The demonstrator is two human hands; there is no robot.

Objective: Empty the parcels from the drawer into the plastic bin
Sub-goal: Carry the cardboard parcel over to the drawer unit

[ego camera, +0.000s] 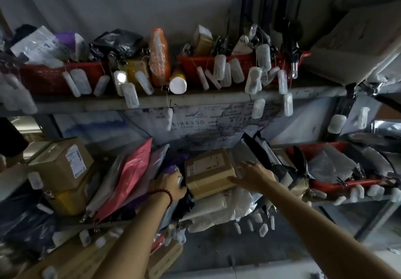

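Cardboard parcel [208, 172] flanked by two hands, amid packages piled below the upper shelf [195, 100].
The left hand [168, 183], a red bead bracelet [168, 194] at its wrist, touched the parcel's left edge; its fingers were too hidden to tell their pose. The right hand [253, 176] rested on the parcel's right end, fingers spread, thumb stretched along the front. A pink mailer [130, 176] leaned near the left hand, and a red basket [338, 184] sat to the right.
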